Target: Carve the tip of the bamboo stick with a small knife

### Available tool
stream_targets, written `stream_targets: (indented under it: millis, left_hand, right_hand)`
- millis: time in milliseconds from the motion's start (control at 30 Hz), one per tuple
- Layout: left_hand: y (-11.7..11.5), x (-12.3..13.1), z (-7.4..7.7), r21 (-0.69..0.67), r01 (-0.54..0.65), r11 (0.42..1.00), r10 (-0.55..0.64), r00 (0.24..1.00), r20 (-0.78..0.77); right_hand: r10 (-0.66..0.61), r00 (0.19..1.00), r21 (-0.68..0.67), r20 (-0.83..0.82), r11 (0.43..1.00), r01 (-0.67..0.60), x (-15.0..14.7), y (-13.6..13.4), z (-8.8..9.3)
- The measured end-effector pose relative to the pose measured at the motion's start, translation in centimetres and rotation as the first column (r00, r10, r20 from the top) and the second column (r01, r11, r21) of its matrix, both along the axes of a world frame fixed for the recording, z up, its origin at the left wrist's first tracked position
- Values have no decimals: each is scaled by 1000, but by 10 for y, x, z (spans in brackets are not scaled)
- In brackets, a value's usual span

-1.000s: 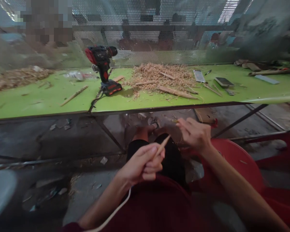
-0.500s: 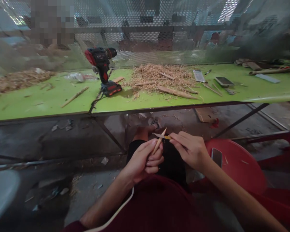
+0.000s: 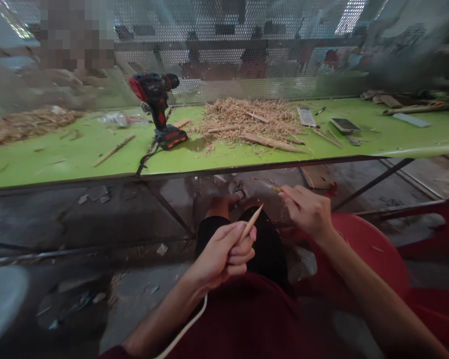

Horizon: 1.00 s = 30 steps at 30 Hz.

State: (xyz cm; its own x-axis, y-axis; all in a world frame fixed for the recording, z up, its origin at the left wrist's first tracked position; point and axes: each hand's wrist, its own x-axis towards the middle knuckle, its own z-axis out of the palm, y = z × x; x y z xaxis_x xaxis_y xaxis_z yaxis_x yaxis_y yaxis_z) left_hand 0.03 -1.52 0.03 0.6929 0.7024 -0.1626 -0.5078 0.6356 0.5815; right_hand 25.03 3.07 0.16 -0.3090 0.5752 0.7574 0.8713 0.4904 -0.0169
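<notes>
My left hand (image 3: 224,253) is closed around a thin wooden stick (image 3: 251,224) whose pointed tip angles up and to the right over my lap. My right hand (image 3: 307,209) is closed on a small knife (image 3: 277,189); only its yellowish front end shows past my fingers. The knife is off the stick, up and to the right of its tip. Both hands hover above my black shorts, below the green table's front edge.
A green table (image 3: 60,159) carries a red-and-black cordless drill (image 3: 157,102), a heap of wood shavings (image 3: 250,117), loose sticks, and a phone (image 3: 344,124). A perforated metal screen rises behind it. A red plastic chair (image 3: 374,249) stands at my right.
Half a second ago the knife blade lay against the stick's tip. My right hand has since swept up and to the right, away from the stick. My left hand stayed almost still.
</notes>
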Motion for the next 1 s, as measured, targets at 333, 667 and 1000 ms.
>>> stream_targets:
  millis: [333,667,1000]
  left_hand:
    - [7,0,-4,-2,-27,1000,27,1000,5]
    - [7,-1,2,34,-55,998,56,998,-24]
    - [9,-9,-2,13,-25,1000,25,1000,9]
  right_hand:
    - [259,942,-162,-214,942,-295,-28,-29,11]
    - [229,973,-112,-38,966,-231,-35,-29,-2]
    - [137,990,-2,41,990,-138,-23,-1,-1]
